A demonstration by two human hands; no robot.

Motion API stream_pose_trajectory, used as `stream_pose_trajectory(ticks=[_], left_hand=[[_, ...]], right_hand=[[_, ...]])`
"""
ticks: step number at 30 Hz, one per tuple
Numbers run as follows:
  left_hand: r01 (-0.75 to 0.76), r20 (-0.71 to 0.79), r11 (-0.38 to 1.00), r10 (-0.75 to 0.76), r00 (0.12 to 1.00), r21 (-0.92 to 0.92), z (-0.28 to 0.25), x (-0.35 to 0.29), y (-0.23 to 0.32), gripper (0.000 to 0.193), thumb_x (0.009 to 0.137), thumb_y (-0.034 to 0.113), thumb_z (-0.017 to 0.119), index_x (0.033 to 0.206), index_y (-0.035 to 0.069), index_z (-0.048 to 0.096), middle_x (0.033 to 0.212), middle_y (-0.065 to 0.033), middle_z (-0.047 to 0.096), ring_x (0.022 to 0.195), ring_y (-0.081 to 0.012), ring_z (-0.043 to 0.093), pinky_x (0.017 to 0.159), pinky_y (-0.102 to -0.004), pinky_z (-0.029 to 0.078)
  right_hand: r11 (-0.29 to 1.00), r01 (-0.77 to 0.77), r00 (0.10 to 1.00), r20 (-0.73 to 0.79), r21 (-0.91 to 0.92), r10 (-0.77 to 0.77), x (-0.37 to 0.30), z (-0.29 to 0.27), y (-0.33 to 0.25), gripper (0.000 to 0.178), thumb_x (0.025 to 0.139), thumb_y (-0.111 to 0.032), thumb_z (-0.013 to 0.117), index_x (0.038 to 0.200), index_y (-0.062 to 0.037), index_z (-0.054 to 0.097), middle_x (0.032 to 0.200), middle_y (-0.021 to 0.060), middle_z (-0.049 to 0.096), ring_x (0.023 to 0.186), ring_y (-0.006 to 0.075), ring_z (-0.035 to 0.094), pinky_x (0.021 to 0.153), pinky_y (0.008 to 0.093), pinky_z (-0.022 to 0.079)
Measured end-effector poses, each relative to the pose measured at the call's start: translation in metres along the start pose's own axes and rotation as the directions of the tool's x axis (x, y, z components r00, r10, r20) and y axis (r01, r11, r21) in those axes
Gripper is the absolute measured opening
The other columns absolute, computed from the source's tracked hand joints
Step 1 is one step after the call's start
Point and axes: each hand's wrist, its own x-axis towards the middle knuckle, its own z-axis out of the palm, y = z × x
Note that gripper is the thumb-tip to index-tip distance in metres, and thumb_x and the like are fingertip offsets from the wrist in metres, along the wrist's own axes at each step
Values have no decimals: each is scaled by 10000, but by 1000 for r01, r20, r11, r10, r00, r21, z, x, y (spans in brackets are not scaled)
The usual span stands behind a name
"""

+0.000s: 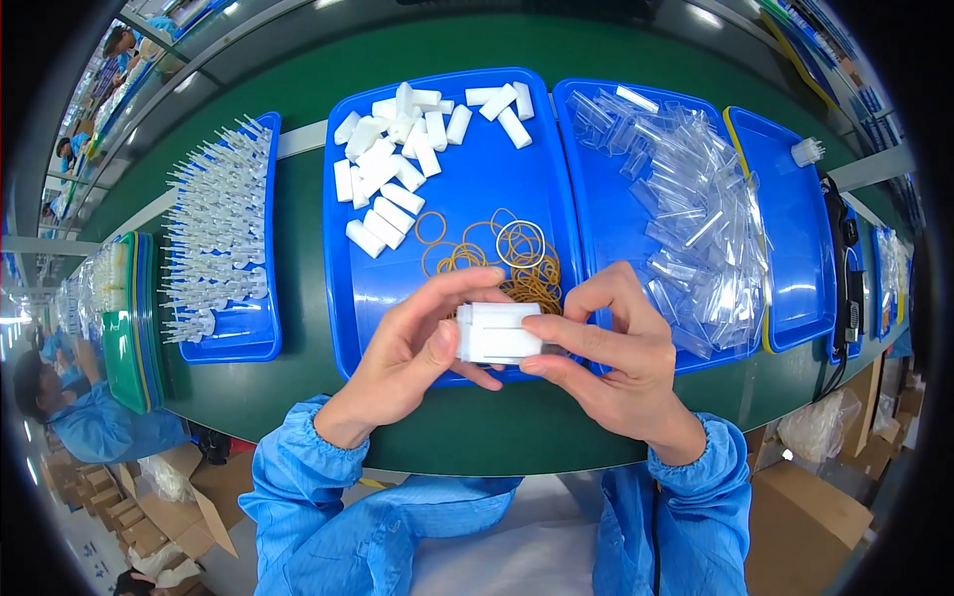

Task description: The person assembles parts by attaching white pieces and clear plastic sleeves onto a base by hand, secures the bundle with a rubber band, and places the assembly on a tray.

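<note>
White block bundle (500, 343), held between both hands

Left hand (402, 353): fingers cupped round its left end; right hand (621, 363): thumb and forefinger pinching its right end; step, as judged: squaring up the pieces; next move calls for even pressure; beyond fingertips: rubber bands (535, 288), loose white blocks (399, 196), blue tray (487, 184); beyond right fingers: clear plastic sleeves (701, 223)
</note>
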Motion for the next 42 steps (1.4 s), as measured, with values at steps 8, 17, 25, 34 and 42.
stream_pose_trajectory(ticks=[8,17,25,34,42], left_hand=[[61,-64,994,-67,996,-87,1,2,3,446,1066,340,439,1395,41,465,1268,-168,585,1064,-269,653,784,-405,631],[-2,-200,1000,5,980,16,-2,2,3,270,1036,205,529,1245,35,548,1196,-135,598,1024,-234,662,703,-341,638],[8,-210,998,6,978,63,1,1,9,272,1012,122,553,1266,31,577,1195,-111,588,1063,-230,650,706,-309,630],[-12,-188,994,32,982,109,1,2,6,297,987,70,581,1279,16,575,1285,-106,526,1136,-252,618,795,-324,617],[-4,-191,994,24,981,106,0,3,4,305,986,69,583,1285,10,567,1266,-102,525,1137,-245,612,803,-319,613]], right_hand=[[992,33,999,1,-119,-33,8,-1,-10,389,728,-167,845,1081,-54,726,931,51,574,808,226,495,712,368,362],[386,-88,995,-60,-918,85,27,-66,25,239,725,1,713,963,10,708,938,143,570,939,289,527,795,409,411],[424,32,987,96,-905,130,34,-71,34,216,714,55,663,921,25,715,969,146,592,967,292,535,830,393,430],[627,7,990,93,-779,105,33,-57,35,227,769,25,693,992,-9,665,969,127,654,924,310,562,836,416,457],[637,-71,985,48,-768,167,31,-45,42,349,765,75,642,1107,14,610,995,157,647,929,332,605,811,415,488]])
